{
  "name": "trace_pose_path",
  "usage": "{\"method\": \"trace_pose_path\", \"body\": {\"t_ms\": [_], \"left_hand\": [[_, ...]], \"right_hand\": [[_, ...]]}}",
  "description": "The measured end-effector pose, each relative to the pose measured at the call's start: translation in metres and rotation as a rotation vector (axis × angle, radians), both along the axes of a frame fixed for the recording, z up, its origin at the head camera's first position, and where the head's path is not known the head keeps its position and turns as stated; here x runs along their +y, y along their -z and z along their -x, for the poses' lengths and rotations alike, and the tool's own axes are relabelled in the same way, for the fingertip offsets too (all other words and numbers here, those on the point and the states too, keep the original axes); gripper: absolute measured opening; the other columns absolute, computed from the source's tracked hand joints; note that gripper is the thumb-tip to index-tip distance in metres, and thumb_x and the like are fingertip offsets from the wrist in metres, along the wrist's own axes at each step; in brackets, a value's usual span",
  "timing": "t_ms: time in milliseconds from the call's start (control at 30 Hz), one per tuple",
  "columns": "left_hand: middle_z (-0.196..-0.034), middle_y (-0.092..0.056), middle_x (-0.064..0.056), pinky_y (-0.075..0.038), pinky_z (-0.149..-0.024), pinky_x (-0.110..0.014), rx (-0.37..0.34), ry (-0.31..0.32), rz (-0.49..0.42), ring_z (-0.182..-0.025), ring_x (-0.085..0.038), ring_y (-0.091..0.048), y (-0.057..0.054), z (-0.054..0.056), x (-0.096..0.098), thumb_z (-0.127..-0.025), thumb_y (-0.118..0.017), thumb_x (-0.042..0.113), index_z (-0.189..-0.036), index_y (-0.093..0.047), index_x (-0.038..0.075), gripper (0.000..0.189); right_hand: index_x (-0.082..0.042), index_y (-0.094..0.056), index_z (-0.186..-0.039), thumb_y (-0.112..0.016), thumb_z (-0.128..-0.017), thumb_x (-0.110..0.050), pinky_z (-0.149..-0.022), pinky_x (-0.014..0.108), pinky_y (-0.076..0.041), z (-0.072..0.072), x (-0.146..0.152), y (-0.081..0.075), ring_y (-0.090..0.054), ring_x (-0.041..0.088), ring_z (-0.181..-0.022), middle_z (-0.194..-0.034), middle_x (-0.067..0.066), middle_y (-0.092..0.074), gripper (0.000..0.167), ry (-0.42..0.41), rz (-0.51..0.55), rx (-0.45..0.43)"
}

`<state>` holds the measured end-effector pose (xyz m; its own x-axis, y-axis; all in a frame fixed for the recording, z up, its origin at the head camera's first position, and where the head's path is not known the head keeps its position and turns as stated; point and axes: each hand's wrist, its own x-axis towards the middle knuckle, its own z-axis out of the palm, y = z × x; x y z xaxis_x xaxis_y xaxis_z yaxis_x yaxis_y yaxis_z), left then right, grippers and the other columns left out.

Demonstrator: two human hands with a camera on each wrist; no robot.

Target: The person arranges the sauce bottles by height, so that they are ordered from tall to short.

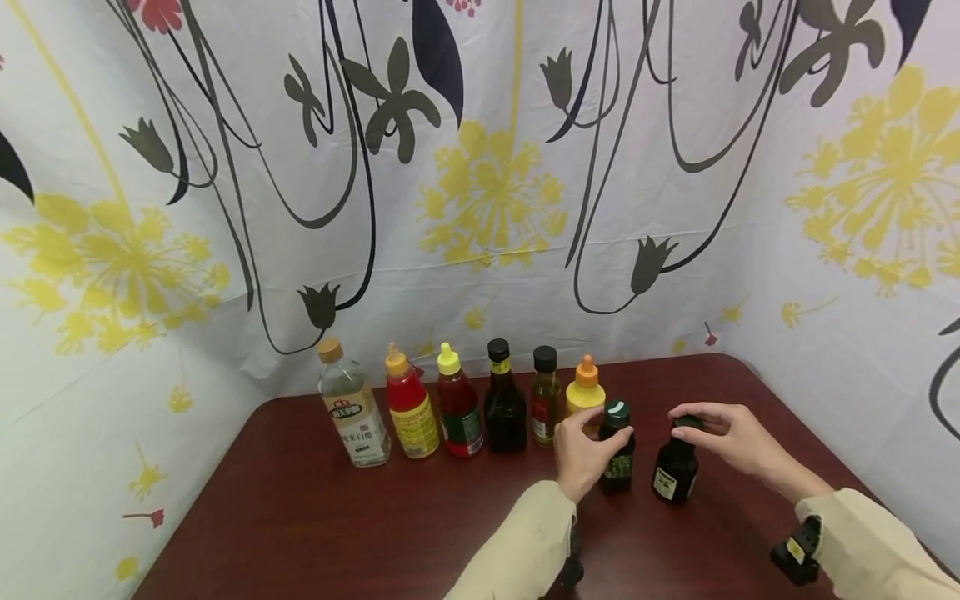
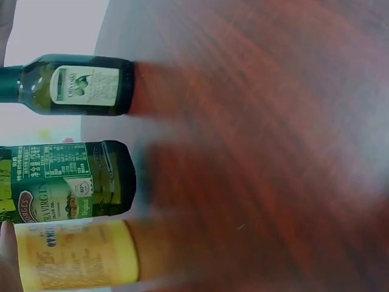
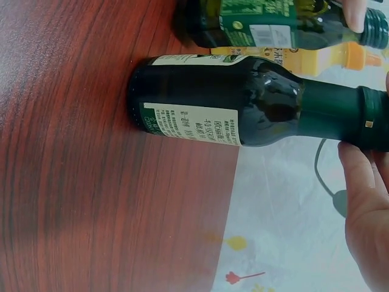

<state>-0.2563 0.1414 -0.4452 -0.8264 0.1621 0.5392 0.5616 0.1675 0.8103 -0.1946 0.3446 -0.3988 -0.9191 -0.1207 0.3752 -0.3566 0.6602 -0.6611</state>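
Observation:
My left hand (image 1: 582, 458) pinches a square olive oil bottle (image 1: 618, 468) with a green label, thumb and fingers on either side near its dark green cap. In the left wrist view that olive oil bottle (image 2: 67, 182) stands beside the yellow bottle. To the right, my right hand (image 1: 737, 437) holds a slimmer, dark round olive oil bottle (image 1: 673, 473) by its capped top. The right wrist view shows this dark bottle (image 3: 194, 112) with a cream label and a long green neck, my fingers and thumb around that neck. Both bottles are upright, with a gap between them.
Along the back stand a clear vinegar bottle (image 1: 358, 421), two red sauce bottles with orange (image 1: 414, 417) and yellow (image 1: 459, 417) tips, a dark sauce bottle (image 1: 505, 412), a small black-capped bottle (image 1: 546, 400) and a yellow squeeze bottle (image 1: 585, 393). A patterned curtain (image 1: 465, 317) borders the table (image 1: 337, 533).

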Motion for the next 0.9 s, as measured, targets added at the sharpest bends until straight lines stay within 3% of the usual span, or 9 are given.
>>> {"method": "trace_pose_path", "body": {"t_ms": [233, 433, 533, 667, 900], "left_hand": [[-0.094, -0.063, 0.006, -0.046, -0.066, -0.013, -0.113, 0.075, 0.126, -0.077, -0.003, -0.059, -0.019, 0.004, 0.004, -0.071, -0.074, 0.029, -0.106, -0.065, 0.013, 0.040], [-0.093, -0.062, 0.007, -0.044, -0.064, -0.013, -0.115, 0.093, 0.274, -0.073, -0.001, -0.055, -0.036, 0.012, 0.013, -0.074, -0.072, 0.027, -0.112, -0.063, 0.013, 0.042], [-0.093, -0.061, 0.005, -0.044, -0.063, -0.013, -0.115, 0.116, 0.305, -0.069, -0.002, -0.052, -0.041, 0.017, 0.018, -0.076, -0.071, 0.024, -0.115, -0.060, 0.012, 0.042], [-0.096, -0.062, 0.006, -0.044, -0.063, -0.013, -0.141, 0.151, 0.309, -0.068, 0.000, -0.050, -0.042, 0.022, 0.025, -0.077, -0.069, 0.021, -0.115, -0.060, 0.013, 0.041], [-0.092, -0.062, 0.007, -0.044, -0.065, -0.013, -0.166, 0.144, 0.288, -0.072, -0.002, -0.053, -0.030, 0.027, 0.032, -0.076, -0.070, 0.017, -0.110, -0.063, 0.014, 0.035]], "right_hand": [[-0.006, -0.062, -0.105, -0.062, -0.083, -0.017, -0.073, 0.015, -0.044, 0.001, -0.001, 0.000, -0.050, -0.009, -0.092, -0.103, 0.011, -0.060, 0.025, -0.008, 0.003, 0.007], [-0.006, -0.062, -0.105, -0.062, -0.083, -0.016, -0.073, 0.014, -0.044, 0.003, -0.002, -0.001, -0.052, -0.006, -0.093, -0.103, 0.011, -0.061, 0.024, -0.012, 0.006, 0.015], [-0.007, -0.062, -0.105, -0.063, -0.083, -0.017, -0.073, 0.014, -0.044, 0.002, -0.001, -0.002, -0.050, -0.008, -0.093, -0.103, 0.010, -0.061, 0.024, -0.001, -0.007, 0.014], [-0.006, -0.062, -0.106, -0.062, -0.083, -0.017, -0.073, 0.014, -0.044, 0.000, 0.000, -0.003, -0.050, -0.009, -0.094, -0.104, 0.010, -0.060, 0.025, 0.002, -0.005, 0.001], [-0.005, -0.062, -0.106, -0.061, -0.084, -0.016, -0.074, 0.016, -0.045, -0.001, 0.000, 0.001, -0.049, -0.011, -0.094, -0.102, 0.005, -0.061, 0.024, -0.013, 0.009, 0.005]]}}
